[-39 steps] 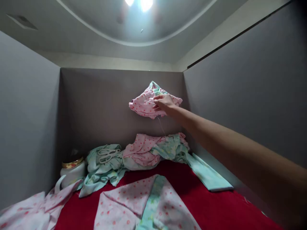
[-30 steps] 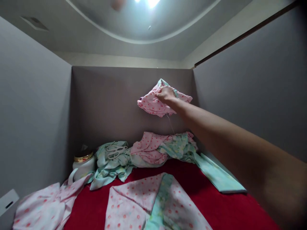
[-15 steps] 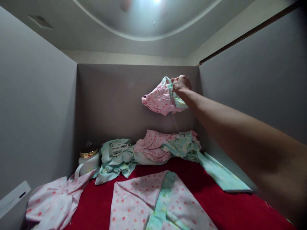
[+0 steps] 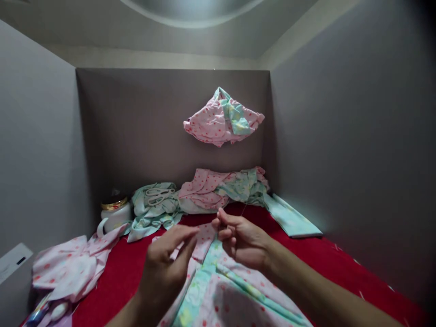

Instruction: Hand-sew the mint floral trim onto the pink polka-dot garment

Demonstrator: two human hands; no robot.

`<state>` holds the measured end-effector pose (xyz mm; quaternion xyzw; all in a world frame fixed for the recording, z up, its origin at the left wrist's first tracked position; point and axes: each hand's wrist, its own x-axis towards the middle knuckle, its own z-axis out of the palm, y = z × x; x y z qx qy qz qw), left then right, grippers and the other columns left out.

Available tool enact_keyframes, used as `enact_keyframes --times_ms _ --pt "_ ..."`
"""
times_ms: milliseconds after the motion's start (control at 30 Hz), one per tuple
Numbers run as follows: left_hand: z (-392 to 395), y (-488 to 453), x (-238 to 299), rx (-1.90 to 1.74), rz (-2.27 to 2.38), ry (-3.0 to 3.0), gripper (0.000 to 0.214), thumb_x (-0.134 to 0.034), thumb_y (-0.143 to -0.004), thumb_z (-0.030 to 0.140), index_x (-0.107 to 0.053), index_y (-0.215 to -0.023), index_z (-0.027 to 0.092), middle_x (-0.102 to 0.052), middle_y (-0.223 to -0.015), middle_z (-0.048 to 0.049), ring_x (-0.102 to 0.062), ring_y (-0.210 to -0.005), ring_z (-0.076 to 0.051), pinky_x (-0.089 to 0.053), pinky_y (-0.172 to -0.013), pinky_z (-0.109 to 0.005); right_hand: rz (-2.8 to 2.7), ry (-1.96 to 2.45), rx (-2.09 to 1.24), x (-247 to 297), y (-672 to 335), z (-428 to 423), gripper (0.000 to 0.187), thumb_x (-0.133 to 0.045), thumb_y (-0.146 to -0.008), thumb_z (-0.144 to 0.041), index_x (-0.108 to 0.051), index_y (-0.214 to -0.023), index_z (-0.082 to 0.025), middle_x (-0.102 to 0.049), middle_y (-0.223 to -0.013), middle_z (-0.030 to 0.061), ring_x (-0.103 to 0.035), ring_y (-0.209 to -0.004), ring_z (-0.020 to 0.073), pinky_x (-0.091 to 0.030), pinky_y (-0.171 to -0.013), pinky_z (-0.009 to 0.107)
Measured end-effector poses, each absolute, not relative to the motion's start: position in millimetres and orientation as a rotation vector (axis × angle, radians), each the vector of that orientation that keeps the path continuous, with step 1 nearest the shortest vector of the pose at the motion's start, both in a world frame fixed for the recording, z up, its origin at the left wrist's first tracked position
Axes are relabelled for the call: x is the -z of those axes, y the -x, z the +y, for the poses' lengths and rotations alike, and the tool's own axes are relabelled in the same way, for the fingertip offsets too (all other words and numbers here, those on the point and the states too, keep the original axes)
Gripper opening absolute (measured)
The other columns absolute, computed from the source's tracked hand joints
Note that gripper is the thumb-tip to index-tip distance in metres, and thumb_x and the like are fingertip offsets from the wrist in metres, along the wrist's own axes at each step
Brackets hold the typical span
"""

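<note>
My right hand (image 4: pixel 240 240) hovers low over a pink dotted and green floral fabric piece (image 4: pixel 218 295) on the red cloth (image 4: pixel 327 277). Its thumb and fingers are pinched together, and a thin thread (image 4: pixel 243 209) rises from them. My left hand (image 4: pixel 166 264) is just to its left, fingers apart and holding nothing, with fingertips reaching toward the right hand. A bundle of pink and green fabric (image 4: pixel 223 120) hangs on the grey back wall, with no hand on it.
Crumpled pink and green fabrics (image 4: pixel 221 187) are piled at the back. White scissors (image 4: pixel 158 195) lie on green cloth. A white jar with a gold lid (image 4: pixel 114 211) stands at back left. More pink fabric (image 4: pixel 64 268) lies left, folded green fabric (image 4: pixel 289 219) right. Grey walls enclose three sides.
My right hand let go of the hanging bundle and came down over the fabric piece, pinched on a thread. My left hand came into view. The view tilted downward.
</note>
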<state>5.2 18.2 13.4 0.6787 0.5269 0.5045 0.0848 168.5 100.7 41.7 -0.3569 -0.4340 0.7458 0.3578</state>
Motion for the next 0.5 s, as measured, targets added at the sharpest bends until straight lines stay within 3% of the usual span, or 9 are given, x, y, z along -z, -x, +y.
enact_keyframes --times_ms 67,200,333,500 --pt "32.1 -15.2 -20.0 -1.682 1.462 -1.823 0.012 -0.062 -0.076 0.024 -0.070 -0.085 0.021 -0.068 -0.087 -0.0036 -0.062 -0.083 -0.020 -0.050 -0.075 -0.030 -1.028 0.876 -2.068 -29.8 -165.3 93.3 0.020 -0.048 -0.090 -0.032 -0.056 -0.087 -0.013 -0.053 -0.069 -0.0038 -0.044 -0.045 0.0044 -0.037 -0.038 0.017" --pt "39.4 -33.9 -12.4 -1.678 1.314 -1.779 0.016 -0.065 -0.073 0.023 -0.072 -0.088 0.022 -0.067 -0.085 -0.0033 -0.062 -0.081 -0.017 -0.050 -0.070 -0.025 -1.009 0.800 -2.161 -17.6 -157.8 87.7 0.021 -0.049 -0.089 -0.033 -0.056 -0.093 -0.014 -0.057 -0.075 -0.0015 -0.050 -0.051 0.0067 -0.043 -0.044 0.020" --pt "37.3 -33.6 -9.2 -1.738 1.257 -1.675 0.004 -0.071 -0.067 0.022 -0.073 -0.070 0.019 -0.064 -0.074 -0.0018 -0.058 -0.073 -0.014 -0.047 -0.065 -0.020 -1.158 0.820 -2.149 -8.5 -153.8 85.0 0.023 -0.049 -0.089 -0.035 -0.056 -0.096 -0.014 -0.058 -0.077 -0.0007 -0.052 -0.053 0.0073 -0.045 -0.045 0.021" --pt "37.8 -0.9 -46.0 -1.799 1.274 -1.299 0.014 -0.062 -0.079 0.024 -0.066 -0.076 0.011 -0.054 -0.052 0.0024 -0.043 -0.043 -0.005 -0.032 -0.038 -0.014 -1.540 0.897 -1.987 -9.1 -165.4 104.0 0.033 -0.042 -0.090 -0.043 -0.055 -0.102 -0.015 -0.060 -0.083 0.0018 -0.054 -0.054 0.0083 -0.045 -0.045 0.022"
